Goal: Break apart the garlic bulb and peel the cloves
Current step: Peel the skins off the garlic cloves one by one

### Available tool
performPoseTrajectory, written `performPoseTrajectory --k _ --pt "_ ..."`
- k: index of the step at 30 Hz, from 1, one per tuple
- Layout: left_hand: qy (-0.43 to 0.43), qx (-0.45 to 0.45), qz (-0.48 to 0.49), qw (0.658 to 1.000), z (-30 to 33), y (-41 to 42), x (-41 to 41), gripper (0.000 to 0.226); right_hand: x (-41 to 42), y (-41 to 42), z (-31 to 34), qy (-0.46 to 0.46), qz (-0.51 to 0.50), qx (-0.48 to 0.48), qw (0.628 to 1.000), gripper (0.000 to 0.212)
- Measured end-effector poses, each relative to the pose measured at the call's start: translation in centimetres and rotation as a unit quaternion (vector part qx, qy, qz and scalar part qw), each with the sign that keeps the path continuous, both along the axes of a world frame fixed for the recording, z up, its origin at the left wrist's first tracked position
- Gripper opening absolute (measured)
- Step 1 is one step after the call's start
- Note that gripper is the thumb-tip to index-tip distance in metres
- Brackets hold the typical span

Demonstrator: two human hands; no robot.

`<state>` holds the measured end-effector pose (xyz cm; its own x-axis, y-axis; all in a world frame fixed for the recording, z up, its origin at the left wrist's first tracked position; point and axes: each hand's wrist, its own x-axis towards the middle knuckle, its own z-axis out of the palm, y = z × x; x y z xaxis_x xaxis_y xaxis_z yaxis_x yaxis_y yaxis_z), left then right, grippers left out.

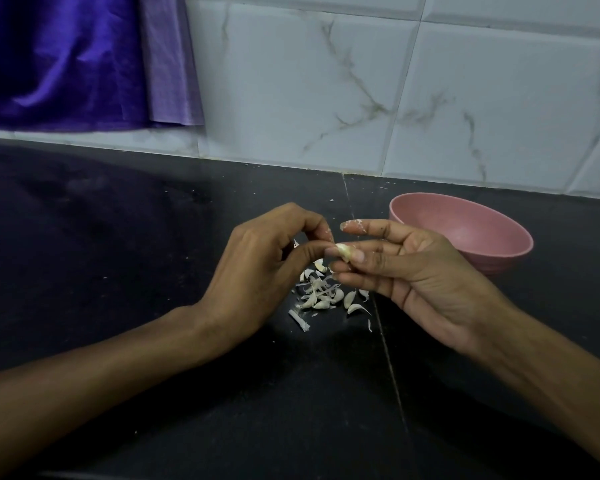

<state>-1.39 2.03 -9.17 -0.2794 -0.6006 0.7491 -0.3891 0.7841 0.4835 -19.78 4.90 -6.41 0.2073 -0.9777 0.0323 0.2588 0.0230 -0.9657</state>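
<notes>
A single pale garlic clove (pixel 343 252) is held above the black counter between both hands. My right hand (pixel 406 271) pinches it with thumb and fingers, palm turned up. My left hand (pixel 257 271) meets it from the left, its thumb and curled fingers touching the clove's end. Bits of papery skin stick to my right fingertips. Below the hands lies a small heap of garlic cloves and torn skins (pixel 323 296), with a short stem piece (pixel 300 322) at its front left.
A pink bowl (pixel 499 251) stands on the black counter (pixel 153 237) to the right, behind my right hand; its visible inside looks bare. A marbled tile wall (pixel 395 98) backs the counter. Purple cloth (pixel 66 60) hangs at the upper left.
</notes>
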Motion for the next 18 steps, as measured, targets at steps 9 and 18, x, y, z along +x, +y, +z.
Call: performPoseTrajectory --k 9,18 --pt "-0.026 0.004 0.005 1.000 -0.15 -0.12 -0.04 0.004 -0.06 0.19 0.02 0.007 -0.002 0.000 1.000 0.043" --pt "-0.041 0.012 0.008 0.999 -0.48 -0.07 -0.39 0.008 0.64 0.31 -0.07 -0.038 -0.039 -0.031 0.998 0.039"
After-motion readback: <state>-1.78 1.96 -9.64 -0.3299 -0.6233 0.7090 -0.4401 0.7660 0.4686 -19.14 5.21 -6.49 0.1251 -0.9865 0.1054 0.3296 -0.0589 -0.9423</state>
